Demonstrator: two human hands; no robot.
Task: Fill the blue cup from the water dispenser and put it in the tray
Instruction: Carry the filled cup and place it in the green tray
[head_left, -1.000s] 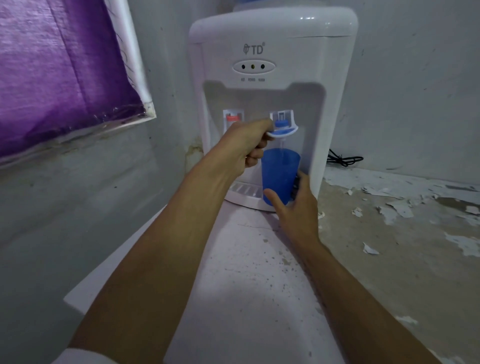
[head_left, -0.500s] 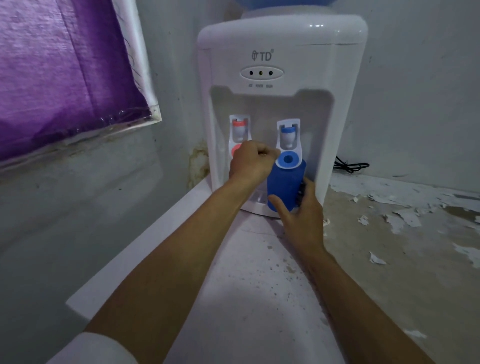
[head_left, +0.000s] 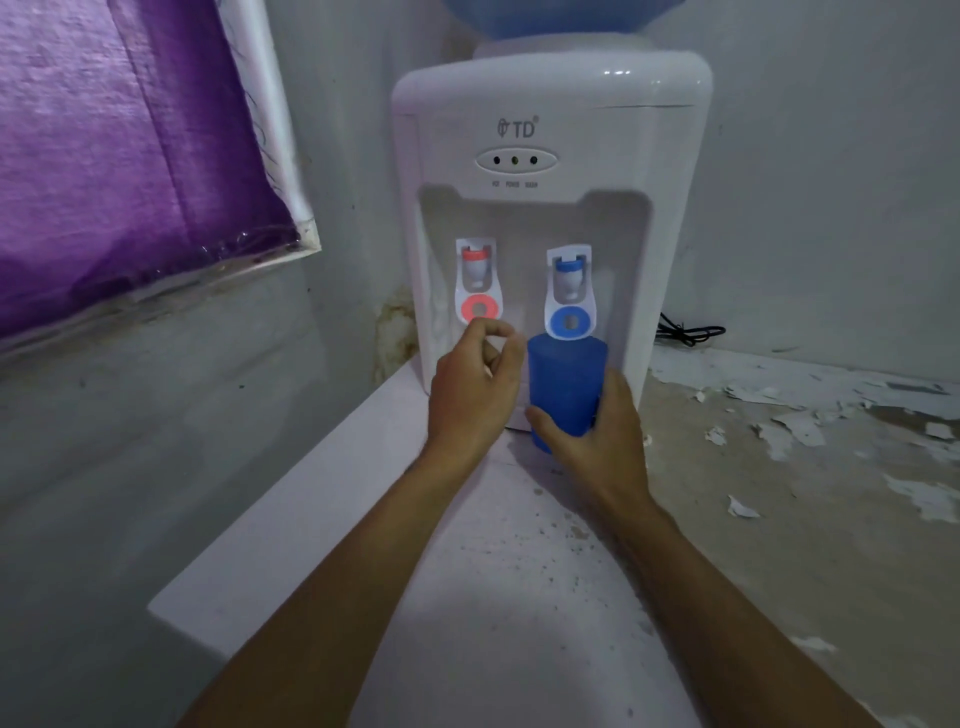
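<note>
Right hand (head_left: 597, 441) is wrapped around the lower part of the blue cup (head_left: 567, 387), thumb across the front, fingers round the far side: a firm hold. The cup sits just under the blue tap lever (head_left: 570, 306) of the water dispenser (head_left: 550, 171), its rim almost touching the lever's blue ring. I can't see into the cup from here, so the water level is anyone's guess.

Left hand (head_left: 475, 384) hangs loosely curled beside the cup, just below the red tap lever (head_left: 478, 291), holding nothing and pressing nothing. Neither lever looks pushed, and I see no stream. My read: the filling step is wrapping up and the carry is next.

That calls for drawing the cup straight out from the recess, keeping it upright and clear of the blue lever above it. The tray isn't in view, so I'll need to look around for it first.

Around me: a white shelf (head_left: 322, 519) under the dispenser, a black cable (head_left: 688, 332) by the wall on the right, flaking paint on the counter (head_left: 805, 493), a purple panel (head_left: 119, 156) to the left. Nothing blocks the way out.
</note>
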